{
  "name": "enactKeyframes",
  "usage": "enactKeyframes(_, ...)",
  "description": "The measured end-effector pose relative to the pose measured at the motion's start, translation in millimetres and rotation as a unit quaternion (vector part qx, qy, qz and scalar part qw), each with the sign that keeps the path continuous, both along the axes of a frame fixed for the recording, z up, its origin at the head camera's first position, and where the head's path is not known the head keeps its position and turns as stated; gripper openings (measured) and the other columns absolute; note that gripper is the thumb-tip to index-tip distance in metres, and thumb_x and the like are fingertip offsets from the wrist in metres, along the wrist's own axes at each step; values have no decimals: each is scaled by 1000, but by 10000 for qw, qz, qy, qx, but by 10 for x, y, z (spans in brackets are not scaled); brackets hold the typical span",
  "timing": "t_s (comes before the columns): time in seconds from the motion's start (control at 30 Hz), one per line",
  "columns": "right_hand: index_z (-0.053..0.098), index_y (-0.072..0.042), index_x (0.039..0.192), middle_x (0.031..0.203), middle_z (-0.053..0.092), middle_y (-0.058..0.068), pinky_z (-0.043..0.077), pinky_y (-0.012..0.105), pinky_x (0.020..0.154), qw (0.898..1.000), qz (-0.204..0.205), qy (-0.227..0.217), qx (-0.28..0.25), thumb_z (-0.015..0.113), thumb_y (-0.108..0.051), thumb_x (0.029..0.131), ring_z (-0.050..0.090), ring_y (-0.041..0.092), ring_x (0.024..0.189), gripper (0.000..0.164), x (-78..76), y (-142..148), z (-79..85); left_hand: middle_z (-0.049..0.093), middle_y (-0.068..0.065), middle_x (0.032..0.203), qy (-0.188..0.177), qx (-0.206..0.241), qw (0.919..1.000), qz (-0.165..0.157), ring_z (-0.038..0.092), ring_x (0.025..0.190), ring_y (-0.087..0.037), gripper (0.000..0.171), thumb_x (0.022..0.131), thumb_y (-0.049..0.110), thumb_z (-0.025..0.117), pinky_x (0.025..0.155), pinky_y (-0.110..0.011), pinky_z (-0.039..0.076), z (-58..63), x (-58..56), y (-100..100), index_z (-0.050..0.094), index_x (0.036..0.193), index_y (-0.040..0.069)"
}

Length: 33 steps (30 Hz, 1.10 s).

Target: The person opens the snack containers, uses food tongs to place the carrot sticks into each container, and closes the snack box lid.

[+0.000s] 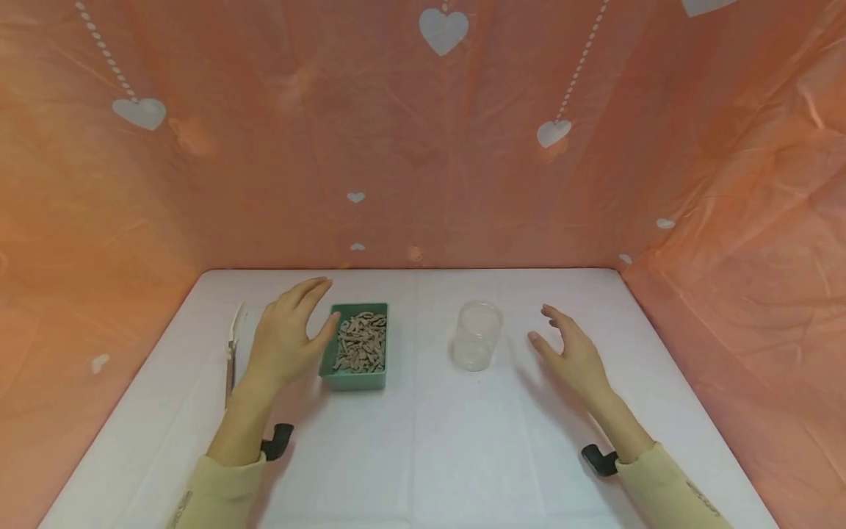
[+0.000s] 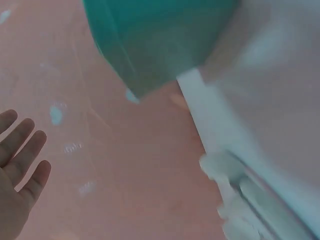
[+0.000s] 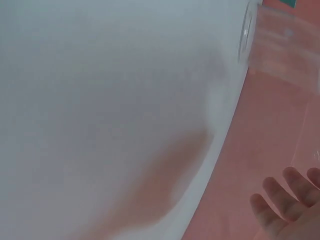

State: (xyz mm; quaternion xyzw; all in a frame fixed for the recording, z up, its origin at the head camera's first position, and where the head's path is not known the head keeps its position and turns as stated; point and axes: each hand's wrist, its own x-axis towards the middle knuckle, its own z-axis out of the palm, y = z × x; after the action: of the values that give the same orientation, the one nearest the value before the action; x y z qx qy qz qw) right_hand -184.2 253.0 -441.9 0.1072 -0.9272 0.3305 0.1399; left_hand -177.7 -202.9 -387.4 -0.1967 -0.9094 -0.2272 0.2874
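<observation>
My left hand (image 1: 284,338) hovers just left of a green rectangular tray (image 1: 357,381), its thumb overlapping the tray's left edge in the head view. Small grey-brown curled pieces (image 1: 362,344) fill much of that tray. To the right stands a clear plastic cup (image 1: 477,336), and my right hand (image 1: 573,356) is apart from it on its right side. Both hands hold nothing, with fingers loosely extended. In the left wrist view the fingers (image 2: 25,155) are spread below the tray's green wall (image 2: 160,45). The right wrist view shows the fingers (image 3: 285,200) apart from the cup (image 3: 282,45).
Left of my left hand lies a slim tool (image 1: 230,360), white at its far end with a dark handle; the forearm partly hides it. A white cloth covers the table (image 1: 449,455). Orange sheets with white hearts (image 1: 443,31) hang behind and at both sides.
</observation>
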Motion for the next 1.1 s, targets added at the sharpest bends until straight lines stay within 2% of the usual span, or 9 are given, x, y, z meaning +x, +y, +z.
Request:
enactKeyframes(0.17, 46, 2, 151, 147, 56, 23, 47, 61, 103, 9979, 446, -83, -471, 69, -18, 101, 57, 44, 129, 59, -38, -122, -31, 59, -19, 144, -41, 130, 9995, -268, 58, 129, -42, 53, 96, 25, 70, 98, -64, 46, 6, -85, 233, 60, 143, 1)
enactKeyframes(0.5, 33, -1, 159, 156, 47, 21, 43, 61, 109, 9837, 1109, -956, -1042, 74, -20, 97, 51, 44, 138, 77, -65, -290, -72, 60, -15, 144, -327, 497, 9957, -714, 59, 130, -37, 53, 98, 28, 68, 101, -58, 47, 43, -196, 694, 60, 144, 4)
enactKeyframes(0.7, 31, -1, 160, 158, 43, 24, 43, 60, 109, 9744, 1405, -1264, -1221, 75, -18, 96, 50, 46, 139, 79, -97, -376, -124, 61, -13, 142, -466, 541, 9934, -898, 59, 129, -35, 51, 99, 28, 67, 102, -56, 48, 35, -255, 954, 61, 144, 5)
enactKeyframes(0.93, 32, -1, 160, 152, 47, 30, 44, 60, 108, 9686, 1395, -1572, -1326, 76, -18, 95, 51, 48, 136, 81, -117, -472, -158, 61, -11, 144, -760, 458, 9887, -1210, 57, 133, -32, 50, 100, 29, 66, 108, -54, 44, -15, -335, 1241, 60, 145, 7)
enactKeyframes(1.1, 29, 0, 161, 149, 50, 31, 46, 59, 107, 9639, 1470, -1765, -1348, 76, -20, 96, 55, 49, 132, 83, -142, -516, -180, 58, -10, 148, -1139, 162, 9815, -1533, 54, 137, -31, 52, 101, 32, 64, 111, -54, 42, -52, -399, 1419, 57, 148, 8)
